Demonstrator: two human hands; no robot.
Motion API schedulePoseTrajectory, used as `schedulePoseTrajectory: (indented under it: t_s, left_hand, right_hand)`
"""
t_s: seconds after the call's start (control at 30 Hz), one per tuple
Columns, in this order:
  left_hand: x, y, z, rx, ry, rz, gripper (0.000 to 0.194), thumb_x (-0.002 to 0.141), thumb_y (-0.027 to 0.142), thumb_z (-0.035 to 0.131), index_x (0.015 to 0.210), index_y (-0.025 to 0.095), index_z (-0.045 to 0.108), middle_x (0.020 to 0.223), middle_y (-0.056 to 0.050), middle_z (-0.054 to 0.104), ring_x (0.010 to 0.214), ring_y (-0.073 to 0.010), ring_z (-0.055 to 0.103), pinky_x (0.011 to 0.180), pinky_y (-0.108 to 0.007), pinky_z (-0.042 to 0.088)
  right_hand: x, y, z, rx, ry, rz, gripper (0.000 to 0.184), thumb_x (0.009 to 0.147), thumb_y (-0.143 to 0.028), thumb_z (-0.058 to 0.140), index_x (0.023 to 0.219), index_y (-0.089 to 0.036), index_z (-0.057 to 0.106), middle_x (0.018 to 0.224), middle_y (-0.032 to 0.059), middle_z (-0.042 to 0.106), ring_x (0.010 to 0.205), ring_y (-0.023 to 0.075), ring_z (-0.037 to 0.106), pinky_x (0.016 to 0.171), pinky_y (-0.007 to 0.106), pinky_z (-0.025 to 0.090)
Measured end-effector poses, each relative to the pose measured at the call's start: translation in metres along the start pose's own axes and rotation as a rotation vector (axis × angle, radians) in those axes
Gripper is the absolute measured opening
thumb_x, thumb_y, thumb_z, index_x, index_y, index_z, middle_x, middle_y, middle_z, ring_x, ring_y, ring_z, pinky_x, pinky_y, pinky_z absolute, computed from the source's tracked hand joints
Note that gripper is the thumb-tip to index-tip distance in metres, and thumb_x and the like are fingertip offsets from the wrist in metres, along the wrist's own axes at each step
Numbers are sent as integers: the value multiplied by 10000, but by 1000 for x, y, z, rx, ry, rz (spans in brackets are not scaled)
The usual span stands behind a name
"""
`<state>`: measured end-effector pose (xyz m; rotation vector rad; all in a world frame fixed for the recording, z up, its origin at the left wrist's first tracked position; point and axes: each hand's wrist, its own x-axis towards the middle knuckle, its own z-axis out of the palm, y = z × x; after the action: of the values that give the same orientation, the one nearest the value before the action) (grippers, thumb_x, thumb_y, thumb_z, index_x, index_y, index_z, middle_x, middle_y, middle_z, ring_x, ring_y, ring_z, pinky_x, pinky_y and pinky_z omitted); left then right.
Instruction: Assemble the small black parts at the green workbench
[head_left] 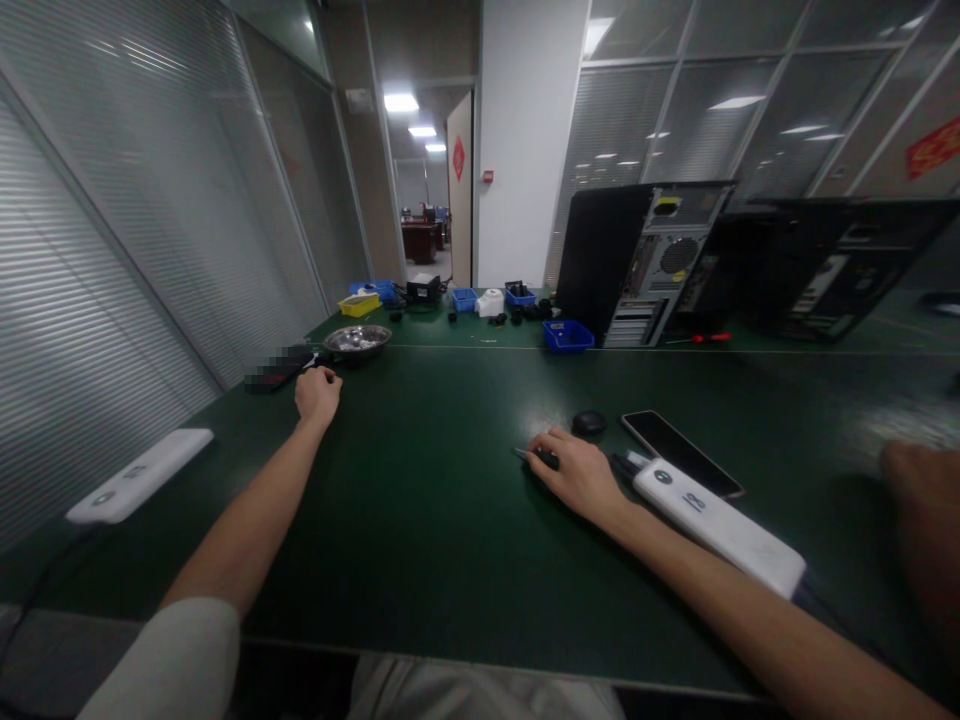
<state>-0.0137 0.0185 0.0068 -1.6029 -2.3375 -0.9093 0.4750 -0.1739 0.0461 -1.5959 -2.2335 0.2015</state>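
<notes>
My left hand (318,397) reaches out at the left, its fingers closed in a pinch; what they hold, if anything, is too small to make out. Just beyond it stands a round metal bowl (358,341) with small pale pieces inside. A dark flat object (279,372), partly blurred out, lies to the left of that hand. My right hand (576,474) rests on the table at centre right, closed around a small screwdriver (549,459) with a black handle and a thin metal tip pointing left. A black mouse-like object (589,422) is just behind the right hand.
White power bank (720,525) lies beside my right forearm, near a phone (679,452); another white power bank (142,475) sits left. Computer towers (637,265), a blue bin (568,337) and a red-handled tool (711,338) stand behind. Another person's hand (926,500) is at the right edge.
</notes>
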Motion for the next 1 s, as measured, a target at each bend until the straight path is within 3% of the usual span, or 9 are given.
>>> schedulePoseTrajectory:
  t_s: [0.53, 0.7, 0.87, 1.0]
  left_hand:
    - [-5, 8, -8, 79, -51, 17, 249, 865, 352, 585, 964, 157, 704, 1040, -155, 690, 1009, -326, 617, 857, -411, 503]
    - [-6, 6, -6, 98, -83, 138, 207, 870, 232, 548, 1024, 174, 673, 1121, -137, 661, 1071, -312, 583, 883, -407, 494]
    - [-6, 9, -2, 58, -104, 294, 184, 888, 299, 585, 1012, 193, 671, 1187, -137, 614, 1141, -329, 537, 916, -418, 479]
    - [-5, 23, 1, -83, -210, 329, 141, 890, 309, 619, 962, 203, 677, 1092, -88, 673, 1051, -281, 598, 921, -389, 466]
  right_hand:
    - [1, 1, 0, 2, 2, -9, 259, 988, -436, 499, 1010, -260, 688, 998, 35, 658, 844, 180, 635, 728, 273, 439]
    - [1, 0, -2, 6, -7, -8, 250, 986, -423, 509, 1014, -256, 692, 1008, 39, 661, 843, 176, 634, 725, 268, 441]
    - [0, -1, -2, 11, 2, -16, 236, 986, -411, 511, 1004, -258, 690, 997, 30, 659, 827, 170, 630, 720, 272, 437]
    - [0, -1, -3, 32, -9, -14, 252, 989, -426, 504, 1013, -253, 686, 1008, 31, 658, 822, 171, 629, 697, 272, 435]
